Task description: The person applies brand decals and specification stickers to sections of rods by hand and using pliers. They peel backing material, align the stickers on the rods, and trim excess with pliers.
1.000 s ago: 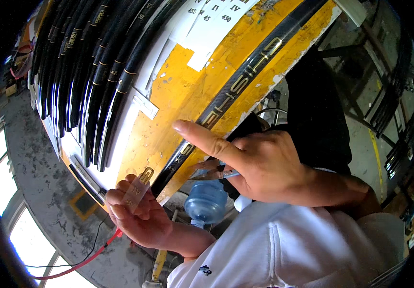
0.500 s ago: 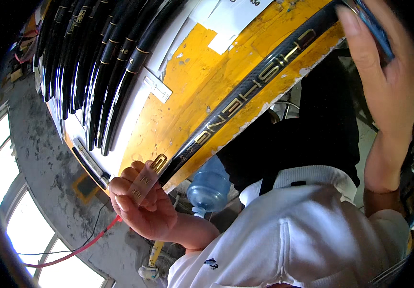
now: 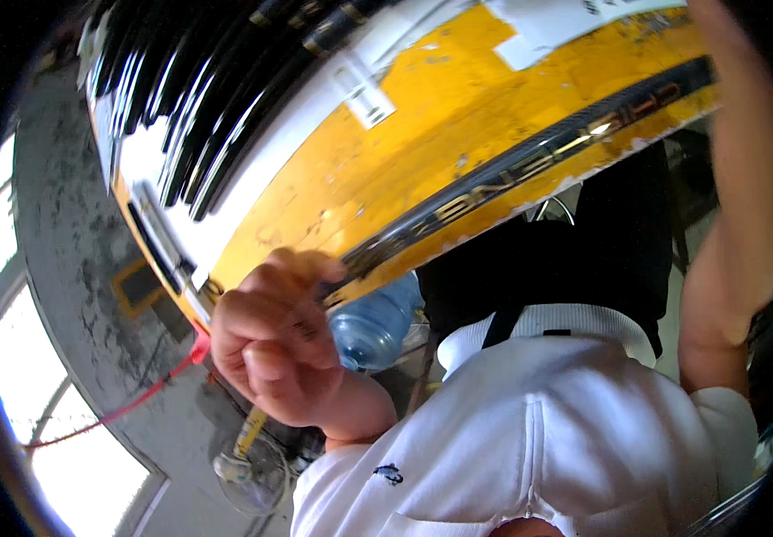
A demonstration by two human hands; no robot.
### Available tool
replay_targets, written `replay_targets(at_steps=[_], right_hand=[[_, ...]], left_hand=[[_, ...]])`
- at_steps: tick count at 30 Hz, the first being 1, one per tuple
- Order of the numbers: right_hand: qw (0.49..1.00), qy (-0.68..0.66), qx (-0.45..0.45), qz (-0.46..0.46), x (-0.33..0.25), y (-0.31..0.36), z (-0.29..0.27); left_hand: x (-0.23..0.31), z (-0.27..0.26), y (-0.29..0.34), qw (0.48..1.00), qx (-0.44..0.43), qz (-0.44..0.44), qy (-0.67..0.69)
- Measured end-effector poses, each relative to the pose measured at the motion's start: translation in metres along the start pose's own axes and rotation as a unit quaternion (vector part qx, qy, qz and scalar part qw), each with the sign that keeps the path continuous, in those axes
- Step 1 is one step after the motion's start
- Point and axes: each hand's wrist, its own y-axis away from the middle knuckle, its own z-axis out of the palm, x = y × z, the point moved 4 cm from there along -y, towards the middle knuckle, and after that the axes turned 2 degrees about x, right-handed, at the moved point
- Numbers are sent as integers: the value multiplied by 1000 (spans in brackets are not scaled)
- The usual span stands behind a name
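A black fishing rod section (image 3: 529,166) with gold lettering lies slantwise along the near edge of the yellow worktop (image 3: 386,183). My left hand (image 3: 279,340) is at its lower left end, fingers curled and closed, thumb folded in. Small dark marks of a see-through decal strip (image 3: 304,329) show over those fingers; the rest of the strip is blurred or hidden. The fingertips are close to the rod's end, and I cannot tell if they touch it. My right forearm (image 3: 740,242) reaches up the right side, its hand beyond the picture's rim.
Several glossy black rods (image 3: 225,116) with gold bands lie side by side at the far left on white paper. A small white card (image 3: 364,94) and a white sheet (image 3: 565,31) lie on the worktop. Below its edge are a blue water jug (image 3: 373,327) and a red hose (image 3: 158,385).
My right hand, which held something blue by the rod's upper end, has gone out at the top right. My left hand has turned, partly hiding the decal strip. The view has shifted.
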Motion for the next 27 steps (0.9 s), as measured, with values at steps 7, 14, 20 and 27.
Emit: replay_targets(at_steps=[7, 14, 20, 27], right_hand=[[842, -450, -230, 188, -103, 51, 31], [801, -526, -246, 145, -107, 70, 37], [916, -352, -189, -5, -99, 76, 25], [935, -285, -186, -102, -100, 66, 18]], left_hand=[[14, 10, 20, 998, 31, 34, 43], [17, 10, 44, 999, -32, 30, 27], [19, 9, 60, 985, 43, -82, -144], [20, 21, 62, 956, 111, -181, -201]])
